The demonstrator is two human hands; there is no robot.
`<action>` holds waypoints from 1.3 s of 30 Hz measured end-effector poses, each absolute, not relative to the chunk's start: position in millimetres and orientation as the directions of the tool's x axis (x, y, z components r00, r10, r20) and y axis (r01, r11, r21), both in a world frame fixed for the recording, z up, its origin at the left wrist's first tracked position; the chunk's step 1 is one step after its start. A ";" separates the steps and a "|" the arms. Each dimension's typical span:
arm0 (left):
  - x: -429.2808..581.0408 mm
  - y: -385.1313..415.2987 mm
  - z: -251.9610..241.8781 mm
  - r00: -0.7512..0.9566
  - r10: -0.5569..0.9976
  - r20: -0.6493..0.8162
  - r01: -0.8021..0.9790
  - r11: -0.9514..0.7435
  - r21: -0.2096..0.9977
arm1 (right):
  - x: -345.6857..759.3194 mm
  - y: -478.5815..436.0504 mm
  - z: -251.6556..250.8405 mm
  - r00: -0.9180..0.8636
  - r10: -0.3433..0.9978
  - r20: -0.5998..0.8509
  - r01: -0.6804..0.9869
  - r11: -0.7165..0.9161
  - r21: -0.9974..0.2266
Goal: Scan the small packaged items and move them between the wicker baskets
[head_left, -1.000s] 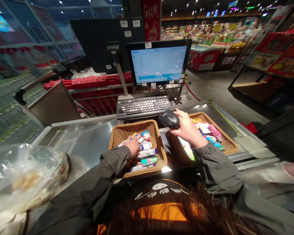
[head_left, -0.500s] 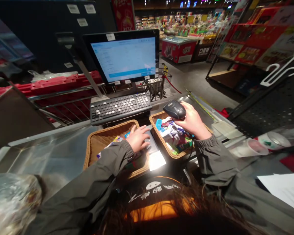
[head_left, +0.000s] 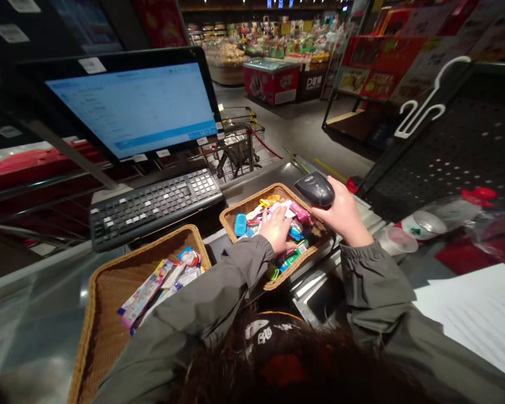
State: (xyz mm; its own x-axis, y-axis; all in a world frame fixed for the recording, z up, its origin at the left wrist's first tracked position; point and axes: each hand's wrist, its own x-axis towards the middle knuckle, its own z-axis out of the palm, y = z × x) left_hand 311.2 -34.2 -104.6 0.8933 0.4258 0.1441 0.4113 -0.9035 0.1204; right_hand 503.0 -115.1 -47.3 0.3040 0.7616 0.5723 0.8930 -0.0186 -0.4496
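Note:
My left hand (head_left: 276,229) reaches into the right-hand wicker basket (head_left: 249,201), its fingers stretched over a pile of small, brightly wrapped snacks. Whether the fingertips touch a packet is hard to see. A black handheld barcode scanner (head_left: 315,189) is gripped in my right hand (head_left: 345,216), held above the right edge of that basket. To the left, a second wicker basket (head_left: 109,292) contains a long purple-and-white packet (head_left: 147,293) and several other packets, partly covered by my left sleeve.
A monitor (head_left: 134,109) and a black keyboard (head_left: 155,207) stand behind the left basket. Paper sheets (head_left: 475,314) and a plastic cup (head_left: 398,240) lie to the right. A white hanger hook (head_left: 421,115) hangs by the dark perforated panel. Shopping carts (head_left: 238,137) stand beyond the counter.
My left hand has moved from the left basket rightward into the right basket. The scanner stays in my right hand above the right basket. The view has turned and shifted rightward.

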 end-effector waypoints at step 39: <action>346.1 -2.7 -126.7 0.943 0.233 0.239 0.242 -0.970 -0.009 | 507.9 -113.4 -51.8 0.322 0.775 0.544 0.872 -0.019 -0.489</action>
State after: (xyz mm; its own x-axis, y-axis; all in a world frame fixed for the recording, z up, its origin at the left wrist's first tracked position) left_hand 346.1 -2.7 -126.7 0.9426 0.2330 0.2394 0.2420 -0.9703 -0.0085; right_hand 507.9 -113.4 -51.8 0.3217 0.7748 0.5442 0.8721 -0.0187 -0.4889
